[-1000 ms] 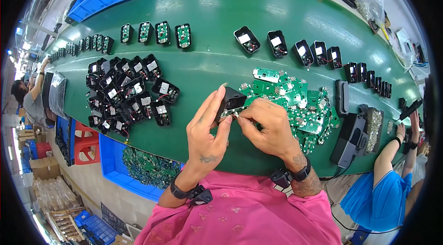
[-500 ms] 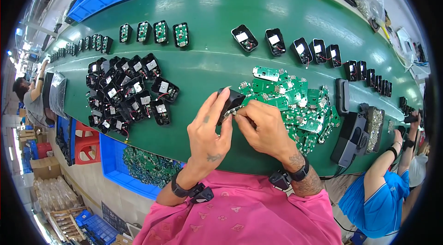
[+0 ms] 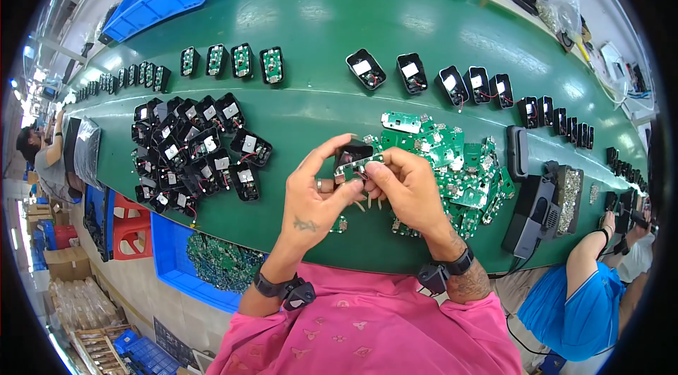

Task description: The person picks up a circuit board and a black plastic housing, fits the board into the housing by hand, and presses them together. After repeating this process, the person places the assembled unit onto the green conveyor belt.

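Note:
In front of my chest, my left hand (image 3: 311, 202) grips a small black plastic housing (image 3: 351, 154), its open side facing me. My right hand (image 3: 409, 188) pinches a green circuit board (image 3: 359, 168) between thumb and fingers, across the housing's opening. Whether the board sits inside the rim cannot be made out. Just right of my hands spreads a heap of green circuit boards (image 3: 452, 152). To the left lies a pile of black housings (image 3: 205, 143) with white blocks and red wires inside. A small board (image 3: 340, 224) lies below my fingers.
Housings with boards (image 3: 272, 66) line the far left; housings without boards (image 3: 412, 73) line the far right. A grey-black device (image 3: 530, 212) stands right, beside a tray of small metal parts (image 3: 571, 198). A blue bin of boards (image 3: 166, 255) sits below the table edge. Co-workers sit at both ends.
The housing has turned so its open side shows, and the green board now lies across it. My right hand has shifted slightly, its thumb now on the board.

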`<act>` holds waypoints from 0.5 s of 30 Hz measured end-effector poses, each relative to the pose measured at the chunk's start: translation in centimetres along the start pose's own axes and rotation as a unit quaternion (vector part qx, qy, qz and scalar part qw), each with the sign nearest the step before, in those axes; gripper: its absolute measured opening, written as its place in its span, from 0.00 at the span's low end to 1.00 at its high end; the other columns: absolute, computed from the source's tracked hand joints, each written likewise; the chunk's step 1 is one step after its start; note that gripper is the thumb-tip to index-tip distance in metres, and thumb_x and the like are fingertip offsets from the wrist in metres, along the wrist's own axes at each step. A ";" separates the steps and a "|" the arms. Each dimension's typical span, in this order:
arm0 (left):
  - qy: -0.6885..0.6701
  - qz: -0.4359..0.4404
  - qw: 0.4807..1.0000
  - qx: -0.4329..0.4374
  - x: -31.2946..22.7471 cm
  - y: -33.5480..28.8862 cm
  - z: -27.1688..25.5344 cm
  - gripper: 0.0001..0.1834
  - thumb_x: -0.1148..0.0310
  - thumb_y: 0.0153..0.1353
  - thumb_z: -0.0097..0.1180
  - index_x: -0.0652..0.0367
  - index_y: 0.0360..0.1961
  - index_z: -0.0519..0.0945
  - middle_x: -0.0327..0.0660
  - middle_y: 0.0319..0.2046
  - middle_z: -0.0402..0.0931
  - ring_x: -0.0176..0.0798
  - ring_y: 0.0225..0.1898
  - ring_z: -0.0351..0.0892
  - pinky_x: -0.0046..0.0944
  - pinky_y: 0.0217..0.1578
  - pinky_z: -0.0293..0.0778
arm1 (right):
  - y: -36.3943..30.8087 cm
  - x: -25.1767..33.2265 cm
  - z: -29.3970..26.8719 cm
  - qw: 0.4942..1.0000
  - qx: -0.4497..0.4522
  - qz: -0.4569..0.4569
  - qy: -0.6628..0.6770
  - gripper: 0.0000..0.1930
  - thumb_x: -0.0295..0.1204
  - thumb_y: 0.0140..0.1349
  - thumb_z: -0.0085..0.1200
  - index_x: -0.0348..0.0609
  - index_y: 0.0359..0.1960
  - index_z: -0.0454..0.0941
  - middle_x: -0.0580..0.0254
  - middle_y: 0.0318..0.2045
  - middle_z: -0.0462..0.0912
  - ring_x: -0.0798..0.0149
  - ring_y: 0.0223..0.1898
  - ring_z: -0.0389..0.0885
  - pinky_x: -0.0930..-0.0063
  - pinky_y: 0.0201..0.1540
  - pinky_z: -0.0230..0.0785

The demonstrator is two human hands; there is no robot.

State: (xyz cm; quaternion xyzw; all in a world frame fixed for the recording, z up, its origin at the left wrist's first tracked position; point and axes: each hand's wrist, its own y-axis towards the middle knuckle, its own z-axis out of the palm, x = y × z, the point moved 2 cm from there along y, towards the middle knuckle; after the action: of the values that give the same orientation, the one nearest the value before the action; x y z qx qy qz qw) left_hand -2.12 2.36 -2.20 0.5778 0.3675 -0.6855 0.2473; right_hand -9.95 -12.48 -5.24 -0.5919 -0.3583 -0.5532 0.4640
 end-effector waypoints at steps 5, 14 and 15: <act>0.031 0.031 0.999 0.029 0.5 0.2 -0.2 0.33 0.90 0.53 0.57 0.64 0.63 0.69 0.48 0.57 0.68 0.39 0.44 0.84 0.34 0.40 0.86 | -0.2 0.6 -0.3 0.993 -0.027 -0.034 0.108 0.07 0.25 0.66 0.58 0.32 0.38 0.78 0.62 0.24 0.83 0.76 0.23 0.79 0.83 0.24 0.71; 0.051 0.065 0.997 0.008 1.4 0.3 -0.1 0.32 0.90 0.55 0.56 0.65 0.62 0.68 0.46 0.59 0.68 0.37 0.42 0.84 0.28 0.37 0.83 | -0.4 1.0 -0.3 0.998 -0.061 -0.033 0.002 0.17 0.33 0.72 0.52 0.39 0.24 0.76 0.70 0.17 0.77 0.79 0.18 0.72 0.83 0.21 0.63; 0.066 0.060 0.996 0.004 1.5 0.3 -0.3 0.31 0.89 0.55 0.57 0.65 0.61 0.69 0.45 0.59 0.68 0.36 0.42 0.84 0.27 0.35 0.83 | -0.3 1.1 -0.7 0.998 -0.061 -0.034 0.002 0.17 0.33 0.72 0.52 0.39 0.24 0.76 0.70 0.17 0.77 0.79 0.18 0.72 0.83 0.21 0.63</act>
State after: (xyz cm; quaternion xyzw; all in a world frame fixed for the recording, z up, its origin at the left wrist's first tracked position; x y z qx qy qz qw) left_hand -1.97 2.54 -3.76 0.6437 0.3443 -0.6316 0.2611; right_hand -10.31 -13.11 -4.18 -0.6056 -0.3427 -0.5904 0.4090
